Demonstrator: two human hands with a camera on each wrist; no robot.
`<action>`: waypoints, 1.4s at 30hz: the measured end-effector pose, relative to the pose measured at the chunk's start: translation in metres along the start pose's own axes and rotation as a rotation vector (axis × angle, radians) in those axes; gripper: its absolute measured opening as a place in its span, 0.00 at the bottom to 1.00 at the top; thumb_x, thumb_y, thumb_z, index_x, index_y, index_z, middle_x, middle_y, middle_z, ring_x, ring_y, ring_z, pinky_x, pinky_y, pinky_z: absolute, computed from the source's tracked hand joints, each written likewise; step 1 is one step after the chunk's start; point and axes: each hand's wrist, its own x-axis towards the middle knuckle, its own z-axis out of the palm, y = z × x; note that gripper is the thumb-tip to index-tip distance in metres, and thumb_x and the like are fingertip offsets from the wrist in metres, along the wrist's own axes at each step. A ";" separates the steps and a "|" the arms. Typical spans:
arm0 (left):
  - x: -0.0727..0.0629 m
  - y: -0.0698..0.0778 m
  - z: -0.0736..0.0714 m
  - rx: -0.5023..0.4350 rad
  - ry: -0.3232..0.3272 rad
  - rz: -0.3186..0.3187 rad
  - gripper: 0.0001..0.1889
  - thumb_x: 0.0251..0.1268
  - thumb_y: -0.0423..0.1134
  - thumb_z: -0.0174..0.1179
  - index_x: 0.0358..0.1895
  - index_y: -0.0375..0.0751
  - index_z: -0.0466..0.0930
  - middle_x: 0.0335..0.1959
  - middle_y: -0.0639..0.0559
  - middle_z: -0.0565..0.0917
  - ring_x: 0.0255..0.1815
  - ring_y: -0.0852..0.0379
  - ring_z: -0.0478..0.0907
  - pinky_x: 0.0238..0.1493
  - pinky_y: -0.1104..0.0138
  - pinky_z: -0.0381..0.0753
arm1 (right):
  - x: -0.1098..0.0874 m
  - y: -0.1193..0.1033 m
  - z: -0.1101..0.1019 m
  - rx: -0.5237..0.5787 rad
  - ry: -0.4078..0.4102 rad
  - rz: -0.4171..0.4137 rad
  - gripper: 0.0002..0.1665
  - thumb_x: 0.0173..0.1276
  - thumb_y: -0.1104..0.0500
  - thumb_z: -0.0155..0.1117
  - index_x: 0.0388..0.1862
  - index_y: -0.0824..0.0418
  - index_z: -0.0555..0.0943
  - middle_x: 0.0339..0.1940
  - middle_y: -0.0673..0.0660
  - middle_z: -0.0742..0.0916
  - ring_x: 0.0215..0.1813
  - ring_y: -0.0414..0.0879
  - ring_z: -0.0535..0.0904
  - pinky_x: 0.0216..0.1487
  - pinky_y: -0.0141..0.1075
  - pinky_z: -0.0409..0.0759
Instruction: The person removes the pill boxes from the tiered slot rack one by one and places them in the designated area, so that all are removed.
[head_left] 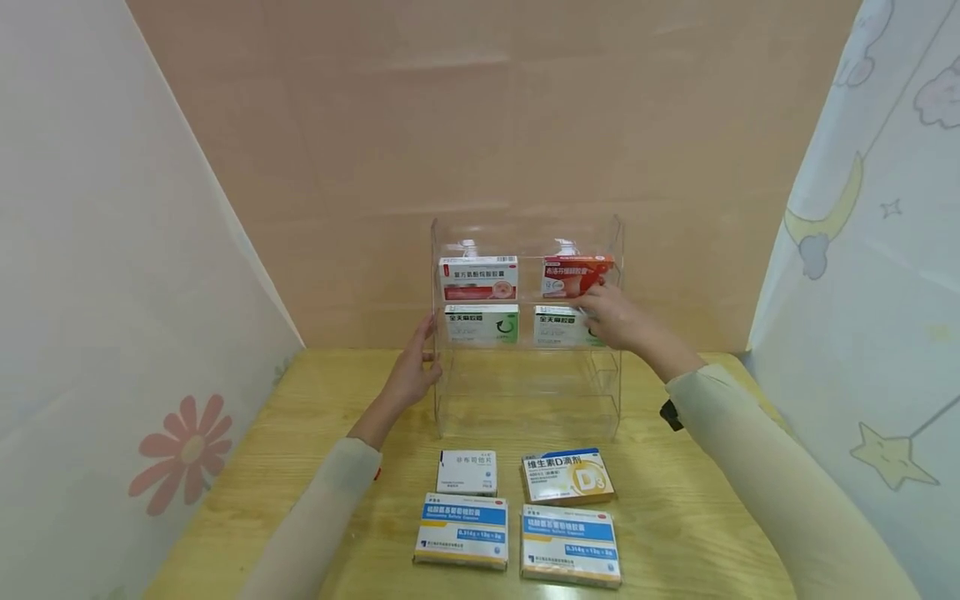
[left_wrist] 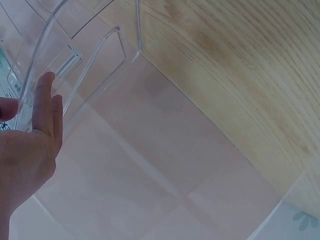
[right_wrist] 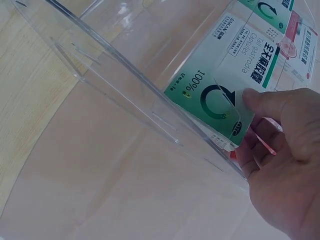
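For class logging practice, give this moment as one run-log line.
left hand: against clear plastic rack | right hand: at red cardboard box | wooden table: four cardboard boxes

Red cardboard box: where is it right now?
In the head view, the red cardboard box sits upper right in the clear plastic rack, above a green-and-white carton; the right hand is at the red box's lower right.

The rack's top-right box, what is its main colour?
The box is mainly red, clearest in head view.
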 end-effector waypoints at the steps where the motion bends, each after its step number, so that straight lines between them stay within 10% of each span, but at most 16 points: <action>1: 0.000 0.000 0.000 -0.002 -0.002 -0.004 0.50 0.67 0.23 0.57 0.83 0.64 0.41 0.82 0.47 0.57 0.63 0.35 0.76 0.49 0.54 0.87 | 0.000 0.000 0.001 -0.003 0.004 0.000 0.24 0.67 0.70 0.65 0.63 0.69 0.79 0.63 0.69 0.81 0.68 0.67 0.70 0.70 0.62 0.67; 42: 0.002 -0.005 0.005 -0.017 -0.017 -0.010 0.50 0.68 0.24 0.56 0.83 0.65 0.39 0.82 0.44 0.56 0.64 0.33 0.75 0.51 0.51 0.86 | -0.043 -0.002 -0.064 0.235 0.034 0.036 0.18 0.71 0.66 0.65 0.59 0.63 0.83 0.53 0.66 0.81 0.51 0.62 0.80 0.44 0.50 0.86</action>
